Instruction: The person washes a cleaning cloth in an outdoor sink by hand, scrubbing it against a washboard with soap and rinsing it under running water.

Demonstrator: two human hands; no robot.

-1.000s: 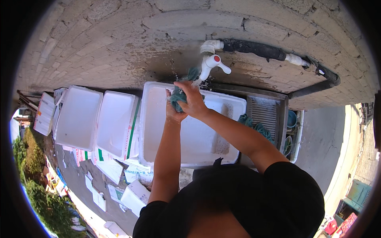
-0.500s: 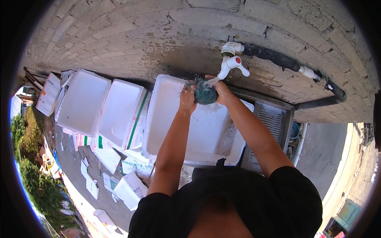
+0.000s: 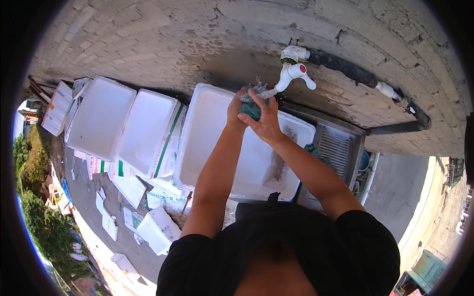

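Under the running white tap (image 3: 291,76) with a red dot, I hold a wet, bunched dark green cloth (image 3: 251,110). My left hand (image 3: 236,109) is closed round its left side. Across the top and right side lies my right hand (image 3: 266,121), its fingers curved over the cloth and pressing it toward the left. Water strikes the fingers and splashes up. Both hands are above the far edge of a large white foam box (image 3: 212,158), which has a little dirty water along its right side.
A metal sink with a ribbed drainboard (image 3: 335,148) adjoins the box, small teal items (image 3: 312,149) beside it. Further white foam boxes (image 3: 101,118) lean at left. Broken foam pieces (image 3: 106,217) litter the ground. A brick wall (image 3: 197,44) carries a black-wrapped pipe (image 3: 340,66).
My right hand has moved from the cloth's right side to over its top, fingers now spread across it. The cloth looks more compressed. The whole view has shifted slightly.
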